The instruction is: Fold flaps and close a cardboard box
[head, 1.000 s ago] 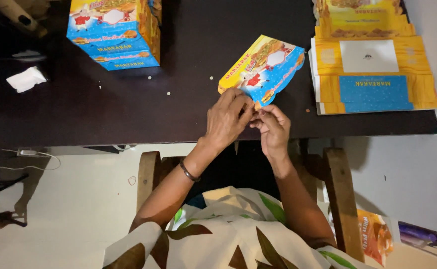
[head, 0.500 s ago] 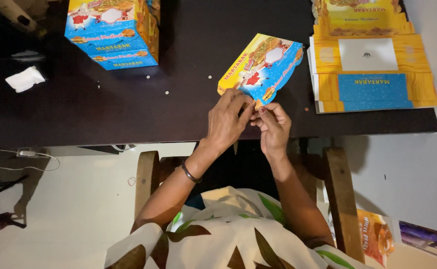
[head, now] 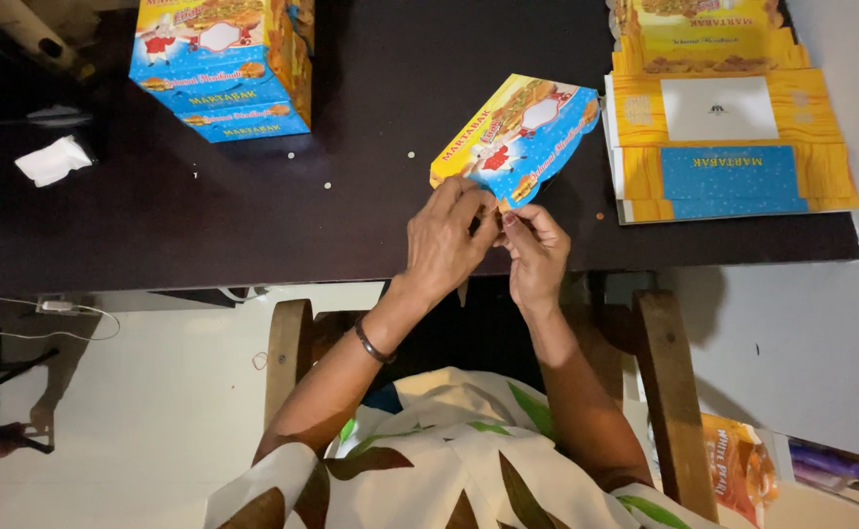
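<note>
A small blue and yellow printed cardboard box [head: 519, 132] is tilted above the near edge of a dark table [head: 253, 216]. My left hand [head: 446, 238] grips its lower near corner with the fingertips. My right hand [head: 534, 253] pinches the same corner from the right, thumb and forefinger on a small flap. Both hands touch each other over the table edge. A dark bangle sits on my left wrist.
A stack of assembled blue and yellow boxes [head: 223, 64] stands at the far left. Flat unfolded box blanks [head: 728, 127] lie piled at the right. A crumpled white paper [head: 54, 160] lies at the left, small crumbs are scattered mid-table, and wooden chair arms [head: 669, 392] flank me.
The box and both hands have stayed nearly in place; my fingers have shifted slightly on the lower corner flap.
</note>
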